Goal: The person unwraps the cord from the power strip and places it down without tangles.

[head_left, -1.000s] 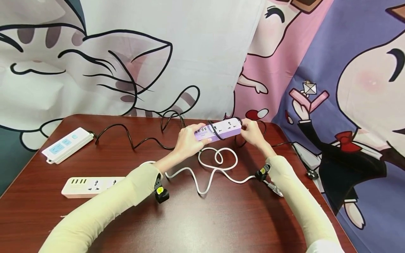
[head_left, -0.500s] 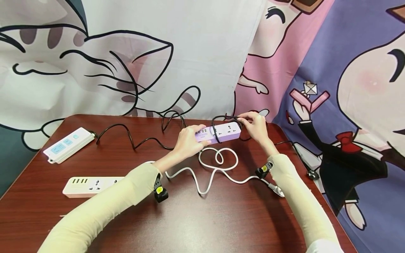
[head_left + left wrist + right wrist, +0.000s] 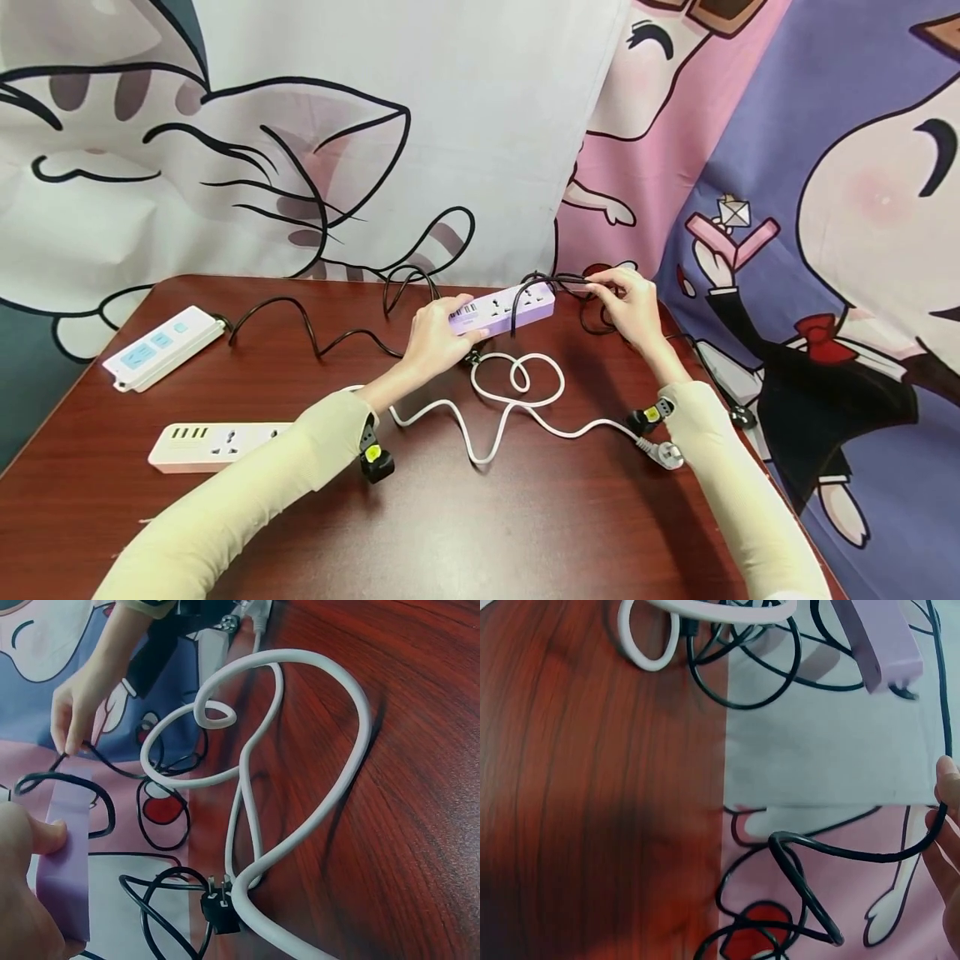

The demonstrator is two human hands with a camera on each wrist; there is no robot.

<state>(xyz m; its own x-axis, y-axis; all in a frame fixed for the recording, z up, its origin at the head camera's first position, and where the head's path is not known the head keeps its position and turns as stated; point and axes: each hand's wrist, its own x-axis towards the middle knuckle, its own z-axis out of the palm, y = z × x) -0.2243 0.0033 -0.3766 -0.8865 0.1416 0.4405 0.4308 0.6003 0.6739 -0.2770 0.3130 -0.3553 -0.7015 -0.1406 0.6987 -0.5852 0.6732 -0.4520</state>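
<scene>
Near the table's back edge my left hand grips the left end of a purple-sided power strip, sockets facing up. Its thumb lies along the front side. To the right, my right hand pinches a black power cord between thumb and fingertips. From there the cord runs left and curves down over the strip's front. In the right wrist view the cord passes through the fingers, and slack hangs below them. The strip's bare end shows at the top of that view.
A white power strip lies partly under my left sleeve. Another, with blue sockets, sits at the table's left. A white cord winds across the middle to its plug. Beside that cord is a black plug.
My right hand has left the strip's right end and moved right and up, drawing the black cord off it in a widening loop. The strip has shifted slightly left in my left hand.
</scene>
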